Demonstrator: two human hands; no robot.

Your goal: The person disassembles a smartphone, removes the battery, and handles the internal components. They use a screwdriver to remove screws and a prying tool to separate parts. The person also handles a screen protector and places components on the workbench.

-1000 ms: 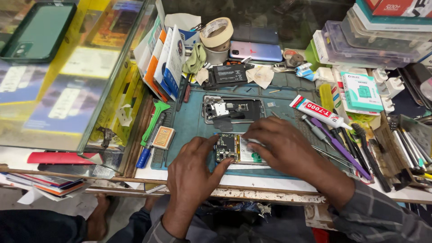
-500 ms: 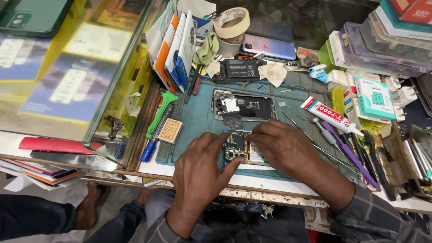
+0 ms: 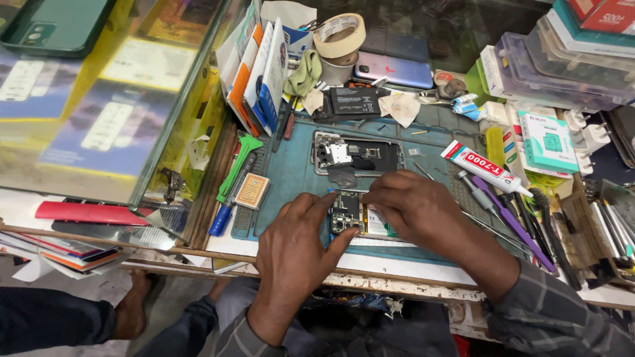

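Both hands are down flat-ish on the teal mat (image 3: pixel 291 172) near the bench's front edge. The left hand (image 3: pixel 294 248) has its fingers spread, pinning the opened phone (image 3: pixel 347 211) from the side. The right hand (image 3: pixel 413 211) arches over it, fingertips pinched on its top edge. Just behind sits a stripped phone frame (image 3: pixel 357 155), then a black battery (image 3: pixel 354 101), with a tape roll (image 3: pixel 338 36) further back.
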